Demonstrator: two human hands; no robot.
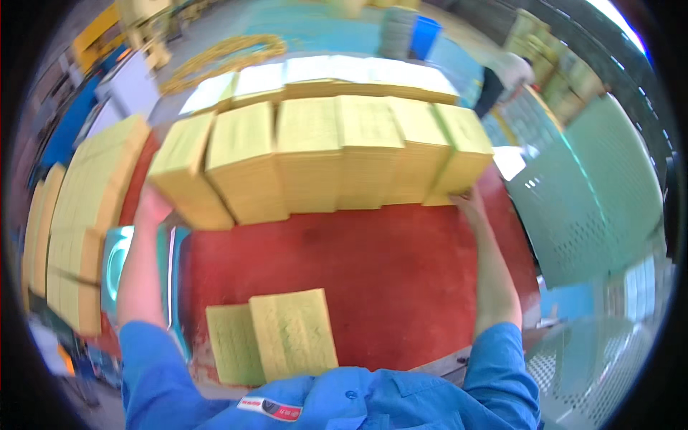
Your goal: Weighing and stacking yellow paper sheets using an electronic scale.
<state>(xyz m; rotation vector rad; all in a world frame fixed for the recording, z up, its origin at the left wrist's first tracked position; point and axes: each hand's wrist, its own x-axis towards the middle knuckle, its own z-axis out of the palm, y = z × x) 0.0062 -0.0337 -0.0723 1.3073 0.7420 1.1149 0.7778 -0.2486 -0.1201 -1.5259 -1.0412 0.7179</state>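
Observation:
A row of thick yellow paper stacks (308,175) stands across the red tabletop (344,272). My arms reach forward to its two ends. At the left end my left hand (153,206) presses against the outer stack, its fingers partly hidden and blurred. My right hand (469,203) has its fingers on the lower front corner of the rightmost stack, so the row sits held between both hands. Closer to my body lie a printed yellow sheet pile (294,333) and a greener one (235,344) partly under it.
Behind the row is a second row with white tops (315,70). More yellow stacks (93,193) line the left side, near a teal plastic stool (115,269). Perforated green panels (588,193) flank the right. A person (510,75) bends over farther back, near a blue bin (426,37).

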